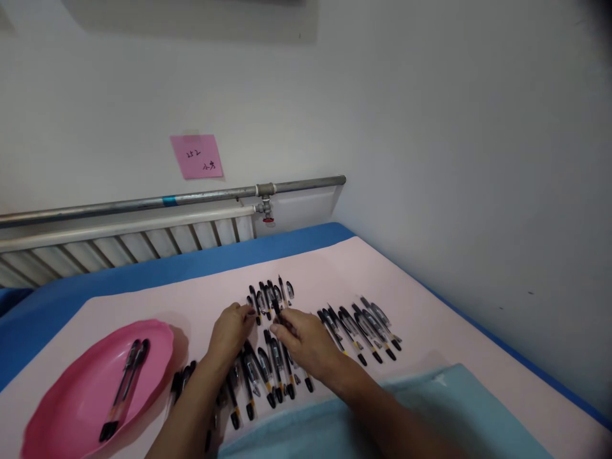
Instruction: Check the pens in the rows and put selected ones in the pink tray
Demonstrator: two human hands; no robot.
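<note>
My left hand [232,331] is over the left edge of the far group of pen parts [262,298], with its fingertips pinched together. Whatever it holds is too small to make out. Just right of it, my right hand [306,338] has thumb and fingers closed on a slim black pen part [276,308]. Below the hands lies a nearer group of pen parts [272,370], black-tipped clear barrels, dark caps and small metal tips in a slanting row, partly hidden by my forearms. Another similar group of pen parts [361,328] lies to the right.
A pink scalloped plate [71,408] on the left holds two whole pens [125,389]. Pale pink sheeting [315,268] covers a blue surface [306,238]. Light blue cloth [459,408] lies in front of me. Behind are a radiator [129,245], a pipe [210,194] and walls.
</note>
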